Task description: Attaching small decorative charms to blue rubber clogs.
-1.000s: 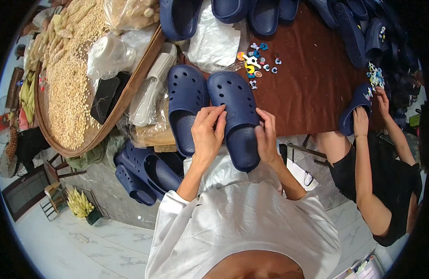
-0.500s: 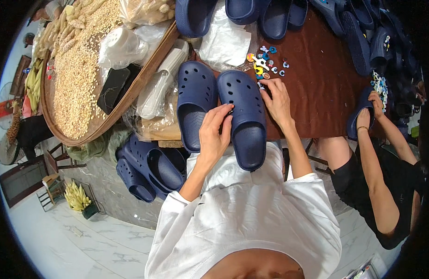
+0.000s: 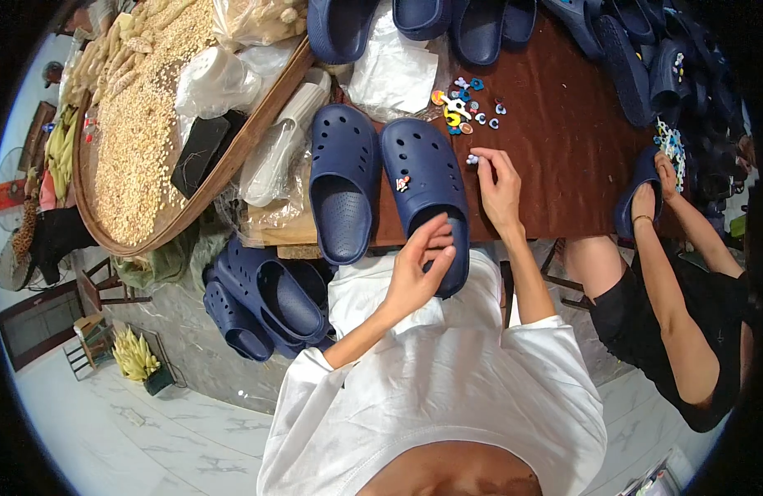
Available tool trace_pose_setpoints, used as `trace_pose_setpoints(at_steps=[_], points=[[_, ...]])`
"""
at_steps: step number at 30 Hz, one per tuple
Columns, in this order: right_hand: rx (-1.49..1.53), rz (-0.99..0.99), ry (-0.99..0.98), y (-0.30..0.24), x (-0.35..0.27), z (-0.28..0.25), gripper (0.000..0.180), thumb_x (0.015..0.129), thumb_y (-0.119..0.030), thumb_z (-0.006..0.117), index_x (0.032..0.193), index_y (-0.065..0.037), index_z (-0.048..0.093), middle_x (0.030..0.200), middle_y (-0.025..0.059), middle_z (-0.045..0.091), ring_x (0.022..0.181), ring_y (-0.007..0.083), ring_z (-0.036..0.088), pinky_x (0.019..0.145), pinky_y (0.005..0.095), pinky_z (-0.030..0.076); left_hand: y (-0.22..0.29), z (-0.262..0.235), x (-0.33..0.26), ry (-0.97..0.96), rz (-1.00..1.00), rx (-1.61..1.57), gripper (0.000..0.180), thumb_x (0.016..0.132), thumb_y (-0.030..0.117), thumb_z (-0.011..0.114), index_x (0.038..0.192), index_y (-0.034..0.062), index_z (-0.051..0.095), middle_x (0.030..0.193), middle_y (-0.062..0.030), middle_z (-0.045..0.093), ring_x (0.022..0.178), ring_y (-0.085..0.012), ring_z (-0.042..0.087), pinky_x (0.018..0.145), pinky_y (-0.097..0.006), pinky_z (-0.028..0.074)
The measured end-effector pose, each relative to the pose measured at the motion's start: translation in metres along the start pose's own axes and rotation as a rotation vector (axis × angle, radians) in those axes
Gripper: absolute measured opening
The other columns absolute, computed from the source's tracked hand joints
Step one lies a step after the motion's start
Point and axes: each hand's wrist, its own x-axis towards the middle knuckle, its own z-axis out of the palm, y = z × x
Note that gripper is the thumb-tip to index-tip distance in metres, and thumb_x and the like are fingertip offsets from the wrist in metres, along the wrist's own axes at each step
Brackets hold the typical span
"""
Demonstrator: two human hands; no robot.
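Observation:
Two navy clogs with round vent holes lie side by side before me: a left clog (image 3: 342,182) and a right clog (image 3: 427,169). A small red-and-white shoe charm (image 3: 402,183) sits on the inner side of the right clog's upper. My left hand (image 3: 421,260) hovers over that clog's foot opening, its fingers apart and nothing in them. Beside the clog, my right hand (image 3: 500,194) pinches a small pale charm (image 3: 472,159) between thumb and forefinger. Beyond it, several colourful loose charms (image 3: 457,109) are scattered on the brown tabletop (image 3: 555,157).
More navy clogs (image 3: 481,33) line the far edge, with others (image 3: 270,293) hanging low at the left. A woven tray (image 3: 138,248) of pale kernels stands left, near wrapped white shoes (image 3: 278,157). At right, a co-worker's hand (image 3: 643,202) is inside a clog (image 3: 623,211).
My left hand has drawn back from the right clog's upper toward its heel, uncovering the red-and-white charm. My right hand has moved slightly nearer, away from the pile, with a pale charm.

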Motion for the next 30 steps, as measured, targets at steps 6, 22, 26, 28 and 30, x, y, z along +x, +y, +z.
trace_pose_setpoints(at_steps=[6,22,26,28,30], points=[[0.307,0.191,-0.186,-0.022,-0.028,-0.012,0.02,0.1,-0.007,0.056,0.113,-0.001,0.071,0.101,0.0066,0.068,0.092,0.0112,0.063,0.08,0.0259,0.05,-0.002,0.02,0.041,0.077,-0.071,-0.324,0.038,0.101,0.017,0.061,0.13,-0.0073,0.053,0.125,-0.0099,0.061,0.109,-0.0144,0.06,0.096,-0.031,0.049],[0.507,0.259,-0.264,-0.058,-0.046,-0.023,0.016,0.099,-0.008,0.063,0.11,-0.001,0.071,0.095,0.0,0.066,0.082,0.0044,0.057,0.075,0.0208,0.047,-0.014,0.006,0.026,0.142,-0.007,-0.592,0.017,0.103,0.022,0.058,0.093,0.0093,0.063,0.098,-0.0002,0.068,0.09,-0.009,0.062,0.085,-0.03,0.049],[0.381,0.205,-0.211,-0.062,-0.05,-0.02,0.013,0.096,-0.007,0.066,0.105,-0.001,0.073,0.092,-0.0002,0.061,0.078,0.0046,0.055,0.069,0.0208,0.046,0.0,0.011,0.023,0.211,-0.03,-0.623,0.019,0.103,0.019,0.058,0.096,0.0021,0.064,0.093,-0.0028,0.068,0.08,-0.0052,0.059,0.074,-0.023,0.048],[0.389,0.224,-0.21,-0.063,-0.052,-0.02,0.012,0.095,-0.006,0.067,0.104,-0.001,0.073,0.091,-0.0005,0.06,0.077,0.0046,0.055,0.068,0.0211,0.045,0.011,0.015,0.023,0.184,-0.04,-0.643,0.017,0.102,0.017,0.06,0.101,0.0005,0.065,0.098,-0.0042,0.069,0.084,-0.0067,0.062,0.077,-0.023,0.05],[0.408,0.265,-0.252,-0.066,-0.054,-0.019,0.01,0.093,-0.004,0.069,0.102,-0.001,0.072,0.092,-0.0008,0.06,0.076,0.0043,0.054,0.067,0.0212,0.045,0.02,0.021,0.025,0.26,-0.027,-0.561,0.022,0.098,0.009,0.066,0.114,-0.0043,0.062,0.11,-0.0089,0.068,0.095,-0.0119,0.065,0.085,-0.026,0.052]])
